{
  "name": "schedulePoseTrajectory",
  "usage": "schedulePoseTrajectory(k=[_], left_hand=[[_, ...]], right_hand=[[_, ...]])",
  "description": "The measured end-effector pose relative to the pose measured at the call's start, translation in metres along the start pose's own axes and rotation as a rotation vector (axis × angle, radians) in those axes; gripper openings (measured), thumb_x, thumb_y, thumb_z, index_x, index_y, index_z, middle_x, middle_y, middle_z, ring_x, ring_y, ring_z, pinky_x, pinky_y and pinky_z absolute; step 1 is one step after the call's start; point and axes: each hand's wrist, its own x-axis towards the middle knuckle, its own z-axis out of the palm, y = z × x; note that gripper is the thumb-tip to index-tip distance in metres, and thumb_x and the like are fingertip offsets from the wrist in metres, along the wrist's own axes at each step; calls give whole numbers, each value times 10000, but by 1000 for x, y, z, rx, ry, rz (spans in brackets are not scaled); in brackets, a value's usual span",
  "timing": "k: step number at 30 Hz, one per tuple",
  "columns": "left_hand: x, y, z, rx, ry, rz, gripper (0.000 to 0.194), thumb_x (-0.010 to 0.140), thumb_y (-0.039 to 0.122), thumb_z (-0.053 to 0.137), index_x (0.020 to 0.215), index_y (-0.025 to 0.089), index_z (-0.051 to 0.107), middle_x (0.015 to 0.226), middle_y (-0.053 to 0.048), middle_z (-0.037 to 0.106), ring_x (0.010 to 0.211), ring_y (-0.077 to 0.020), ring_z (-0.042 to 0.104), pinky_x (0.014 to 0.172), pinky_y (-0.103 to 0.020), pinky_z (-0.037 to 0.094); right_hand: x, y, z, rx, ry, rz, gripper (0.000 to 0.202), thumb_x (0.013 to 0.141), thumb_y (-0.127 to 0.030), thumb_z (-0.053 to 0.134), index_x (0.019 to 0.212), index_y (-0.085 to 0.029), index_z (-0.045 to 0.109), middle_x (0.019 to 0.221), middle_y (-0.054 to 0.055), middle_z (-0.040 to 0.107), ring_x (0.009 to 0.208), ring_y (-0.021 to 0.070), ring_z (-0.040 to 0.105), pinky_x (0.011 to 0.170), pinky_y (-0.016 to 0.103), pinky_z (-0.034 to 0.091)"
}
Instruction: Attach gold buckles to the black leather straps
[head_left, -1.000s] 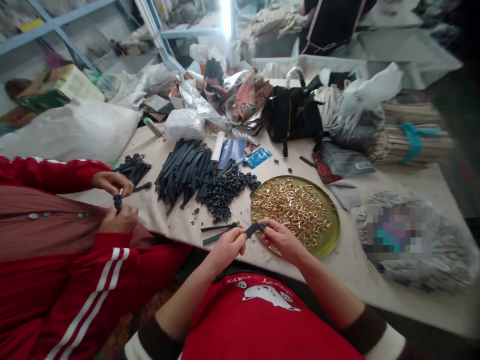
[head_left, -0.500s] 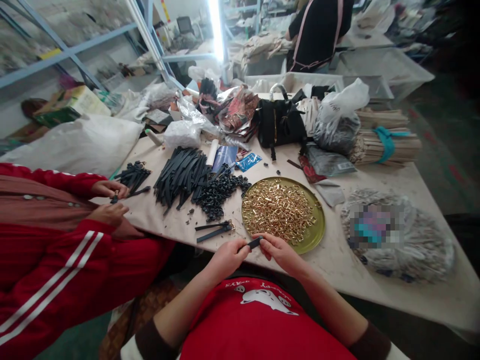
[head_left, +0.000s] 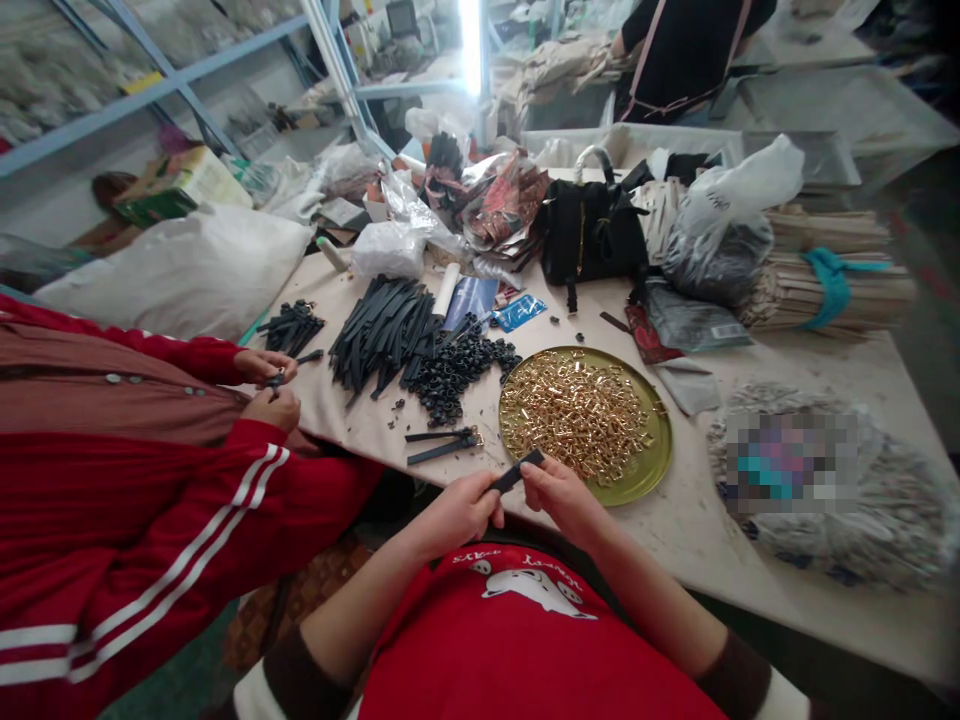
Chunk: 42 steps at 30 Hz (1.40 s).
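Now the left hand [head_left: 474,508] and right hand [head_left: 561,497] both pinch the dark strap [head_left: 516,473] at the table [head_left: 697,545] edge, gold buckles [head_left: 574,410] gleaming on the tray [head_left: 654,468] at its two o'clock, black loops [head_left: 456,375] heaped at eleven, a black handbag [head_left: 596,240] beyond at one!

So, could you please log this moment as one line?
left hand: holding dark strap | right hand: holding same strap | beyond: round tray, gold-coloured pieces

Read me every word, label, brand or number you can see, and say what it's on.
"Happy days", probably: upside down and blurred, on the red top.
Plastic bag beside the handbag: dark print, too blurred to read.
Blue packet: pale print, too small to read.
Grey packet: pale label, too small to read.
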Motion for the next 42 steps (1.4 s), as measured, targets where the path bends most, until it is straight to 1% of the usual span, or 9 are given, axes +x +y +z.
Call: schedulePoseTrajectory(k=[3, 8, 12, 17, 22, 27, 31, 36, 42], left_hand=[[4, -9, 4, -34, 79, 26, 171, 820, 246, 353, 832, 149, 493, 636, 12, 549, 464, -60, 458, 456, -172, 355], [12, -21, 7, -264, -4, -89, 400, 836, 281, 351, 1210, 153, 288, 650, 25, 531, 407, -59, 454, 415, -173, 337], [21, -28, 1, -283, -16, -37, 382, 850, 372, 331, 1143, 131, 380, 585, 53, 438, 402, -51, 324, 395, -175, 243], [30, -37, -16, 226, 41, -14, 317, 846, 398, 343, 762, 149, 521, 591, -4, 484, 545, -120, 449, 511, -229, 311], [35, -40, -38, 496, 89, -21, 237, 837, 360, 357, 803, 183, 510, 692, -45, 573, 684, -188, 555, 603, -267, 359], [46, -43, -67, -47, -189, -109, 228, 848, 333, 266, 869, 179, 432, 636, 16, 536, 451, -94, 482, 461, -207, 347], [59, -57, -102, 10, 8, -79, 219, 821, 329, 318, 762, 167, 452, 568, 44, 419, 475, -84, 378, 458, -203, 286], [67, -66, -141, 45, 178, -89, 236, 821, 352, 337, 734, 169, 459, 592, 32, 429, 563, -107, 392, 516, -221, 290], [75, -71, -152, -289, 190, -172, 255, 817, 421, 357, 712, 190, 372, 512, 78, 288, 440, -73, 278, 420, -198, 213]], right_hand=[[-3, 4, 10, -112, 54, -2, 296, 714, -447, 574, 697, -188, 433, 464, -83, 387, 417, 65, 320, 420, 216, 234], [-2, 16, 16, -228, 141, -20, 326, 697, -483, 564, 760, -183, 451, 505, -77, 414, 429, 71, 357, 415, 211, 266], [3, 19, 15, -304, 93, -23, 370, 770, -526, 434, 648, -178, 461, 496, -44, 441, 434, 86, 386, 438, 228, 301], [14, 17, 16, -669, 232, -177, 359, 838, -451, 360, 608, -191, 452, 537, -15, 467, 503, 117, 418, 498, 242, 305], [35, 22, 22, -820, 227, -216, 289, 839, -417, 373, 674, -199, 468, 606, 2, 504, 557, 135, 437, 516, 241, 298], [75, 23, 31, -527, 98, -72, 375, 828, -514, 325, 624, -208, 396, 465, -58, 366, 426, 101, 335, 441, 228, 266], [124, 6, 24, -593, -36, -78, 395, 844, -489, 306, 629, -193, 455, 503, -36, 440, 469, 107, 409, 481, 229, 316], [198, -25, -25, -1225, 401, -171, 255, 831, -344, 362, 779, -184, 554, 740, 36, 590, 686, 158, 527, 610, 256, 367], [237, -30, -51, -1438, 444, -122, 187, 808, -266, 414, 798, -186, 582, 842, 73, 601, 757, 180, 523, 651, 274, 332]])
